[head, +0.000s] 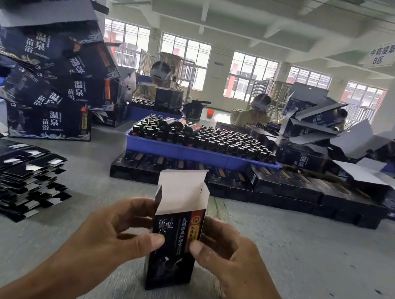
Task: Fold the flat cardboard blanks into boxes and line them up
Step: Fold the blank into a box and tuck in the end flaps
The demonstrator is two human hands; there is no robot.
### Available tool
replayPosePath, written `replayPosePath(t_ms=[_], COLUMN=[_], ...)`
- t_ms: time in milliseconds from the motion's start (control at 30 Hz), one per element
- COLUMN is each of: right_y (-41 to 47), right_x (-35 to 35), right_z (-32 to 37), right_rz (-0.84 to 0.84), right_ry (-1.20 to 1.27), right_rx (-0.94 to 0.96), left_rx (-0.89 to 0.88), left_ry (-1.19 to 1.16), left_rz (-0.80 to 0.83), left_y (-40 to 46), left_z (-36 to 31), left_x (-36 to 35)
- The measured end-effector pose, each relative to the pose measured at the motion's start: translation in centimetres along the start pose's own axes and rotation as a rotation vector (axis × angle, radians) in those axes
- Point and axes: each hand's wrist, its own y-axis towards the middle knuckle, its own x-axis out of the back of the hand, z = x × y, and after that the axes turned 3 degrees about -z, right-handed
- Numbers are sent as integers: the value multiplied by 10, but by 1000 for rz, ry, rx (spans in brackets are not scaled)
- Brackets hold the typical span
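Observation:
A small dark box (170, 260) with pale lettering stands upright in front of me, formed into a tube, its white top flaps open and pointing up. My left hand (115, 229) grips its left side, thumb on the front face. My right hand (224, 250) grips its right side, thumb also on the front. A stack of flat dark blanks (8, 172) lies at the left on the grey table. A row of finished dark boxes (250, 183) lies along the table beyond the held box.
A blue tray (191, 152) full of dark bottles sits behind the row. Large dark cartons (52, 81) tower at the left, and opened cartons (345, 146) pile up at the right. Two people sit at the far side.

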Motion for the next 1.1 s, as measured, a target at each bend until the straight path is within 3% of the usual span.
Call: replayPosePath(t_ms=[500, 800, 1100], right_y=[-2, 1, -5], right_x=[1, -1, -3], right_z=[1, -2, 7], right_rz=[-80, -68, -77], right_ry=[109, 122, 61], right_rx=[76, 128, 252], left_rx=[21, -256, -258], left_ry=[-6, 249, 222], left_rz=[24, -71, 18], left_y=[2, -9, -5], left_z=[3, 2, 3], left_x=[0, -6, 0])
